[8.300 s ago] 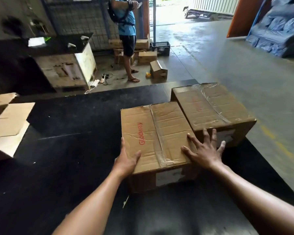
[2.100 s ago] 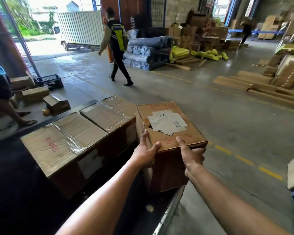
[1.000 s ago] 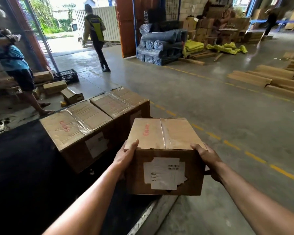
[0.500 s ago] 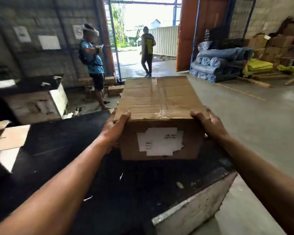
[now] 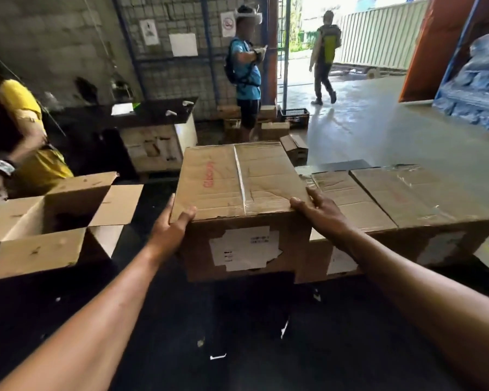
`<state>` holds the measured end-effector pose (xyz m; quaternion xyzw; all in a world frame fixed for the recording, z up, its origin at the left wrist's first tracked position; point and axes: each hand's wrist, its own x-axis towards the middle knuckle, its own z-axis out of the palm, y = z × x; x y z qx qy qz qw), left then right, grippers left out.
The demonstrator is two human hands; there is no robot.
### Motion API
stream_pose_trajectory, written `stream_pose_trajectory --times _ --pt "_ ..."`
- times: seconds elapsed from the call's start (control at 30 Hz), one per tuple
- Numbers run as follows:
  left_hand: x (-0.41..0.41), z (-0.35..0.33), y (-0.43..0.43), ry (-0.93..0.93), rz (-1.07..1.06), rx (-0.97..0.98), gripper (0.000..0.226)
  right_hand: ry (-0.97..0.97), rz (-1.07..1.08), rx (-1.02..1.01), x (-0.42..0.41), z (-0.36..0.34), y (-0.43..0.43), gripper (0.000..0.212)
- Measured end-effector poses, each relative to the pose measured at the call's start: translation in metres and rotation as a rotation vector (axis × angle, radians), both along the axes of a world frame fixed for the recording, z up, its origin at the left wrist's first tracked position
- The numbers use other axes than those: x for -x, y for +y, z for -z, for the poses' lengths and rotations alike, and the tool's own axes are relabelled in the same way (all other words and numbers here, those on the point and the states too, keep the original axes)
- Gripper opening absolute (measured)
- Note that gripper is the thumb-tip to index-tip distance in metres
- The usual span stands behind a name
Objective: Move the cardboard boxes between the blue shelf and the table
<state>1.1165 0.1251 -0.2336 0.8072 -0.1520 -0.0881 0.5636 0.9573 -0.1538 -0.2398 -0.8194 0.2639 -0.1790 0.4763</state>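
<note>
I hold a taped cardboard box [image 5: 237, 193] with red print and a torn white label over the black table [image 5: 237, 334]. My left hand [image 5: 171, 230] grips its near left corner and my right hand [image 5: 319, 214] grips its near right corner. The box sits just left of two closed cardboard boxes, one [image 5: 347, 204] right beside it and another [image 5: 424, 201] farther right, both on the table. Whether the held box rests on the table or hangs just above it is hidden by its own front face. No blue shelf is in view.
An open empty cardboard box [image 5: 54, 221] stands on the table at the left. A person in yellow [image 5: 20, 136] bends behind it. A person in blue [image 5: 247, 77] stands beyond the table by loose boxes; another person [image 5: 323, 57] walks out the doorway.
I have turned left with the box and lowered it beside the two closed boxes on the table. The open box and a person in yellow have come into view at the left.
</note>
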Motion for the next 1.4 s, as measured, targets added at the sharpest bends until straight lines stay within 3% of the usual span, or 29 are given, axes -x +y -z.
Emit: stream_pose_trajectory --times 0.17,0.3,0.43,0.53,0.77,0.93,1.1,1.23,1.4 --pt "-0.054 0.060 -0.021 0.136 0.033 -0.150 0.073 0.292 -0.041 0.104 -0.047 0.057 -0.031 0.075" --pt "-0.060 0.116 -0.026 0.252 0.136 -0.338 0.082 0.632 -0.089 0.368 -0.058 0.118 -0.026 0.078" --pt "-0.060 0.136 -0.027 0.293 0.126 -0.404 0.095 0.637 -0.050 0.497 -0.054 0.136 -0.016 0.072" --pt "-0.062 0.129 -0.032 0.305 0.117 -0.435 0.096 0.640 -0.080 0.473 -0.052 0.123 -0.021 0.071" --pt "-0.022 0.090 -0.055 0.077 0.193 -0.686 0.097 0.588 -0.136 0.404 -0.006 0.077 -0.014 0.069" --pt "0.050 0.043 -0.078 -0.098 0.401 -0.640 0.091 0.503 -0.102 0.342 0.087 0.035 0.002 0.068" --pt "0.178 0.009 -0.121 -0.208 0.708 -0.547 0.084 0.456 0.060 0.340 0.229 -0.001 0.019 0.070" --pt "0.307 -0.009 -0.178 -0.368 1.074 -0.465 0.080 0.512 0.307 0.318 0.376 -0.027 0.026 0.070" --pt "0.504 -0.039 -0.241 -0.544 1.549 -0.388 0.077 0.572 0.809 0.219 0.580 -0.060 0.073 0.069"
